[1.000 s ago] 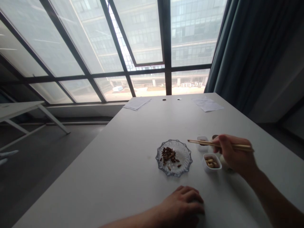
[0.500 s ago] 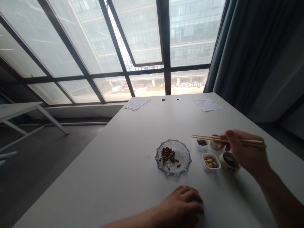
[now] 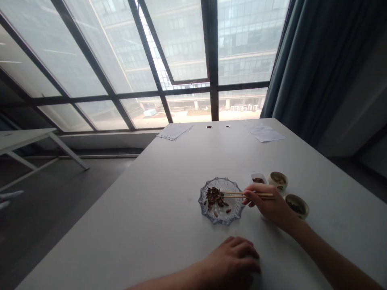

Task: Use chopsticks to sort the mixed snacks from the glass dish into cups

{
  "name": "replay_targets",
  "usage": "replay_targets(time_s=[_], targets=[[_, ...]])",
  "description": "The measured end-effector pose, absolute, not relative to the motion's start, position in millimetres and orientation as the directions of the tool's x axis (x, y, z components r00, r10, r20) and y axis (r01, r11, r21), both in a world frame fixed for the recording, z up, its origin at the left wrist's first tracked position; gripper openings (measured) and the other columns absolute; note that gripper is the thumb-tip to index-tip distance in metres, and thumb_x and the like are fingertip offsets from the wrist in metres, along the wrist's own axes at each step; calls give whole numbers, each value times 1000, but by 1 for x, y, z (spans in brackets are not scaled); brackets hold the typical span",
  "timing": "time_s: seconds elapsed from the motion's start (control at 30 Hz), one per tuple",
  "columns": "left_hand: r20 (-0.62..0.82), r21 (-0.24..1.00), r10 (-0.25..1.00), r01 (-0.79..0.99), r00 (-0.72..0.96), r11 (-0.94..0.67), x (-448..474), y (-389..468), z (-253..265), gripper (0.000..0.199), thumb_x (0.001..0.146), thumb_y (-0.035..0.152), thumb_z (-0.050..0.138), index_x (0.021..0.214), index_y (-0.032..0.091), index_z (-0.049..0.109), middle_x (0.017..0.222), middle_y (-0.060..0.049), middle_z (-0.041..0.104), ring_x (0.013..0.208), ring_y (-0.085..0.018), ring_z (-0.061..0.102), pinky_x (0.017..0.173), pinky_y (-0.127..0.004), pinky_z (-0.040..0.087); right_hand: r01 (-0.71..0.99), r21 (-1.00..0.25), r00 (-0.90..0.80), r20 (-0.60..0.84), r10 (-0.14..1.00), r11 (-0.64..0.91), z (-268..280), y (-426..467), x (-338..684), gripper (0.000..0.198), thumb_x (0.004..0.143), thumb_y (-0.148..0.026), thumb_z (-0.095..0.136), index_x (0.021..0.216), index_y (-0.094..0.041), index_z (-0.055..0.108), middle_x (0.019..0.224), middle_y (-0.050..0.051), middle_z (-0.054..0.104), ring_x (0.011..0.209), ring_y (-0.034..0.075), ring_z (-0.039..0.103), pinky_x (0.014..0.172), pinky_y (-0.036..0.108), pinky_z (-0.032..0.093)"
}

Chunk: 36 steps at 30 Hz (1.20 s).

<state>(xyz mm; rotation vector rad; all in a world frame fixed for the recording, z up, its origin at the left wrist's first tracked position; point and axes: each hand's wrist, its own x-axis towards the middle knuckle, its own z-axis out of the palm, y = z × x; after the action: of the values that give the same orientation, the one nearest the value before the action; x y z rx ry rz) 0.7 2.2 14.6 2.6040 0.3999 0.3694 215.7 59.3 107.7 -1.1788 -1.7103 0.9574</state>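
My right hand (image 3: 269,203) grips a pair of wooden chopsticks (image 3: 232,195), whose tips reach into a scalloped clear glass plate (image 3: 236,217). The tips meet a heap of small, brown, elongated seeds or nuts (image 3: 214,196); whether a piece is pinched between them I cannot tell. Some loose pieces lie on the near side of the plate. Below the plate, my left hand (image 3: 234,259) rests palm down on the white table (image 3: 136,225), fingers loosely bent and slightly apart, with nothing seen in it.
Beyond my right hand stand a small white dish (image 3: 259,178) of brown pieces and a round pot (image 3: 278,180). Another round pot (image 3: 296,206) with dark contents is beside the wrist. Papers (image 3: 175,131) and more sheets (image 3: 264,133) lie at the far edge, before the windows.
My right hand has moved left from above the small containers, bringing the chopstick tips into the seeds on the glass plate. It now covers the white dish of pale nuts. My left hand stays put.
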Motion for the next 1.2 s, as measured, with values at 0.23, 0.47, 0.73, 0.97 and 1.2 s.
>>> replay_targets(time_s=[0.23, 0.47, 0.73, 0.97, 1.2], targets=[[181, 496, 346, 218, 921, -840, 2, 2, 16, 22, 94, 34, 57, 115, 27, 60, 128, -4, 65, 129, -21, 53, 110, -36, 41, 340, -901, -188, 216, 958, 270, 108, 58, 216, 38, 94, -52, 63, 83, -17, 71, 72, 7, 75, 62, 18, 70, 58, 27, 54], [204, 483, 337, 205, 919, -851, 0, 3, 17, 23, 94, 33, 58, 116, 27, 59, 127, -2, 65, 129, -19, 52, 112, -32, 40, 309, -916, -134, 222, 966, 254, 94, 59, 208, 46, 97, -55, 56, 79, -17, 74, 74, 9, 77, 64, 21, 73, 59, 29, 58], [182, 494, 357, 229, 916, -839, 2, 1, 14, 23, 94, 33, 57, 116, 28, 60, 128, -3, 66, 129, -21, 53, 111, -35, 41, 286, -927, 142, 290, 946, 242, 130, 53, 232, 40, 91, -56, 65, 85, -18, 75, 76, 10, 78, 66, 25, 77, 58, 33, 63], [191, 504, 357, 221, 915, -835, 1, 1, 19, 23, 94, 32, 58, 116, 28, 60, 129, -3, 65, 129, -20, 53, 112, -34, 40, 523, -839, 395, 397, 829, 153, 166, 47, 279, 38, 90, -56, 67, 84, -19, 75, 69, 9, 77, 60, 27, 75, 59, 37, 62], [196, 507, 347, 208, 917, -836, -1, 0, 21, 25, 93, 31, 58, 117, 26, 59, 129, -4, 64, 130, -19, 52, 113, -33, 38, 569, -801, 316, 420, 851, 183, 161, 51, 285, 38, 89, -57, 67, 84, -20, 75, 71, 7, 76, 62, 25, 75, 56, 33, 59]])
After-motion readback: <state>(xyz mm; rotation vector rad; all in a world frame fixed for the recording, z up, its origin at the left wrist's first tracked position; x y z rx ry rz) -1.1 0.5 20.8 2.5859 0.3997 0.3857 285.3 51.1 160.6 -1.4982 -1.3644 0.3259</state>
